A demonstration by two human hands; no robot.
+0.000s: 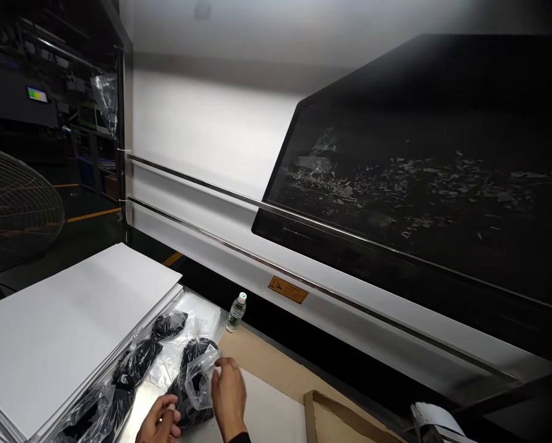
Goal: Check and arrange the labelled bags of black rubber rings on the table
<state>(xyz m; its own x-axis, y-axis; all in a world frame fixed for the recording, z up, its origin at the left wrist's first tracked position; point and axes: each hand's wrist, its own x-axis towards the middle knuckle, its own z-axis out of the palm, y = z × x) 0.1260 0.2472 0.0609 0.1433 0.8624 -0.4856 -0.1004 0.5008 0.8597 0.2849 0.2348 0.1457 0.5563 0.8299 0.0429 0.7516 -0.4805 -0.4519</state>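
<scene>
My right hand (228,394) pinches the top edge of a clear plastic bag (198,380) that holds a black, soft-looking bundle. My left hand (159,419) is at the bottom edge of the view, just left of that bag, with its fingers bunched; I cannot tell whether they hold anything. Two more black bundles in clear bags (168,326) (137,364) lie further up, alongside a stack of white boards (63,326). Another bagged black bundle (91,413) lies at lower left, partly cut off by the frame.
A water bottle (236,312) stands at the far edge of the bench beside a loose clear plastic sheet (183,344). Beyond rises a large white machine (202,135) with a dark window (396,184). A cardboard tray (335,421) and a white roll (437,421) sit at lower right; a caged fan (12,209) stands at left.
</scene>
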